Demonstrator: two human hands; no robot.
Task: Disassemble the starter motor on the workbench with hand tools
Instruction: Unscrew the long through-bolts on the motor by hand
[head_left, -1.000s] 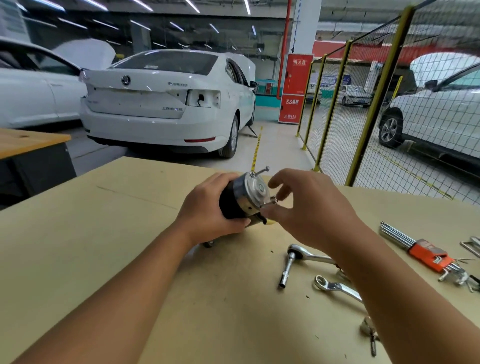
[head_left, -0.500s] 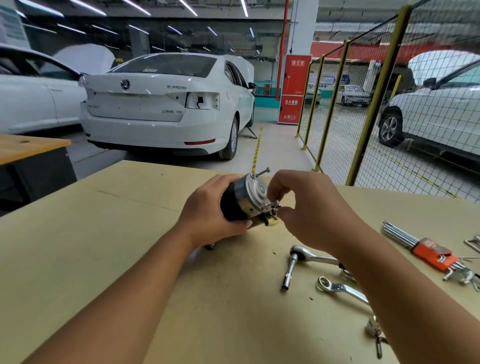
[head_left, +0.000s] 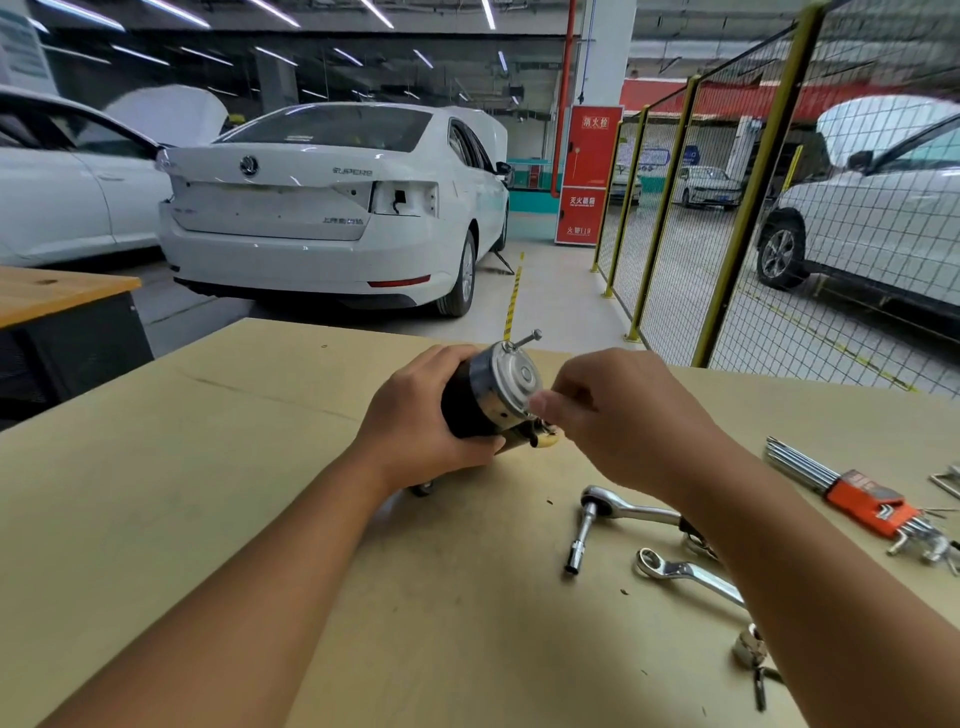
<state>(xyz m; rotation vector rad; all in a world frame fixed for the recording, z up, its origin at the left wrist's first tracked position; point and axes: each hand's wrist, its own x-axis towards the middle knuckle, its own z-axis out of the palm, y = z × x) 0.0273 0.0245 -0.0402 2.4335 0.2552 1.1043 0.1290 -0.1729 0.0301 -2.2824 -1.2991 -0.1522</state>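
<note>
Since the earlier frames the right hand has closed in on the lower edge of the motor's silver end cap, its fingertips now bunched and pinching at something small there, most likely the head of a through bolt, though the piece itself is hidden behind the fingers and blurred. The starter motor has barely shifted; it sits tilted near the far edge of the table, roughly midway along it, with the left hand wrapped round its black body to steady it. A second long bolt sticks out from the upper rim of the cap, already backed well out. That suggests the bolts have been loosened with a tool and are being spun out by finger, so the end cap should be close to coming free once both are withdrawn. To the right of the motor, toward the near right corner, lie a ratchet with a socket, a ring spanner just beside it and partly under the right forearm, and some small metal parts closer to the near edge. A set of hex keys in an orange holder lies by the right edge. Beyond the table stand a white saloon car and a yellow-framed mesh fence.
</note>
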